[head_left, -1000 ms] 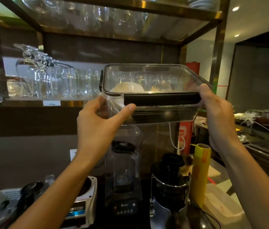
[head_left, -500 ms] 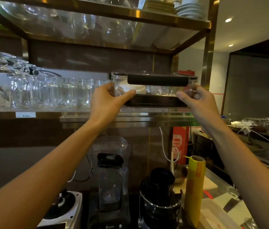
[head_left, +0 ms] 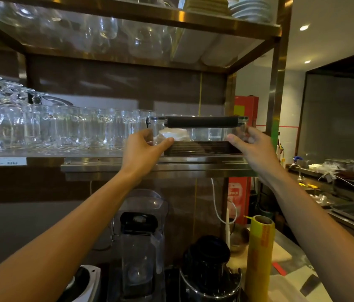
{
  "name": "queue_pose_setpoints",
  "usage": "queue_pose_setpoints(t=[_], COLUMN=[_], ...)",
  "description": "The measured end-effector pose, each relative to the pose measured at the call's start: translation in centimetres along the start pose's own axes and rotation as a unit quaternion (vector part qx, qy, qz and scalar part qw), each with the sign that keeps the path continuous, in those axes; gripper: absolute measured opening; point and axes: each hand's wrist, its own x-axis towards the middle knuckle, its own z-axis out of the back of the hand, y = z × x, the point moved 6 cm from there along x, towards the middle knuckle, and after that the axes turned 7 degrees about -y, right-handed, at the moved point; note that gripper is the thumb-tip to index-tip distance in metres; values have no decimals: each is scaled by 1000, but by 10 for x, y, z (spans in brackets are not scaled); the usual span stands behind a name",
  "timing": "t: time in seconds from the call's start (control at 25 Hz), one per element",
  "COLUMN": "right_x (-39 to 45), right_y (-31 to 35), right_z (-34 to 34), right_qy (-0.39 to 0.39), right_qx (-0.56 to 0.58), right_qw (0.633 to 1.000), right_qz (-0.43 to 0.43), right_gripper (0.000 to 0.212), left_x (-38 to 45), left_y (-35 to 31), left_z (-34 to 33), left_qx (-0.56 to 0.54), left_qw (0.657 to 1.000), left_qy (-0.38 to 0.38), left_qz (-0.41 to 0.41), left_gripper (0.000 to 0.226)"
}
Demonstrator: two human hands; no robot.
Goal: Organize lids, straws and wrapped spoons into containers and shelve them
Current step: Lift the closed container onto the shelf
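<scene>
steel shelf [head_left: 110,165], glasses [head_left: 63,127], clear container [head_left: 202,136]

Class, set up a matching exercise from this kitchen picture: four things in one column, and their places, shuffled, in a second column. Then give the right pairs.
Things:
1. clear container
2. yellow wrap roll
3. white plates
4. drinking glasses

Places:
A. top shelf, right end
B. middle shelf, between both hands
C. middle shelf, left of the container
D. upright on the counter, lower right

Pairs: 1-B, 2-D, 3-A, 4-C
</scene>
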Motion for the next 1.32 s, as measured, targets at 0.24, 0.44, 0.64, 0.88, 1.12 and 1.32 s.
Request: queue_pose_setpoints(t=[0.24, 0.44, 0.64, 0.88, 1.12, 1.32], right_x=[8, 15, 20, 25, 31, 32], right_y=[-19, -30, -42, -50, -53, -55], right_z=[-10, -14, -8, -5, -9, -11], right_qy=[18, 29, 11, -19, -43, -58], right_qx=[-4, -23, -25, -67, -155, -160], right_qw=[1000, 999, 1000, 998, 987, 985], right_qz=[-3, -14, -16, -10, 17, 10], right_gripper=[30, 31, 25, 20, 29, 46], left_x=[5, 12, 18, 21, 23, 19], left_y=[13, 14, 19, 24, 27, 25], left_z=[-7, -14, -18, -22, -24, -26], left_qx=[14, 27, 33, 57, 71, 68], left_qw=[1000, 999, 998, 997, 997, 997], left_qy=[3, 22, 48, 40, 34, 17], left_qz=[15, 12, 12, -15, -18, -19], left_gripper=[44, 67, 64, 65, 74, 77])
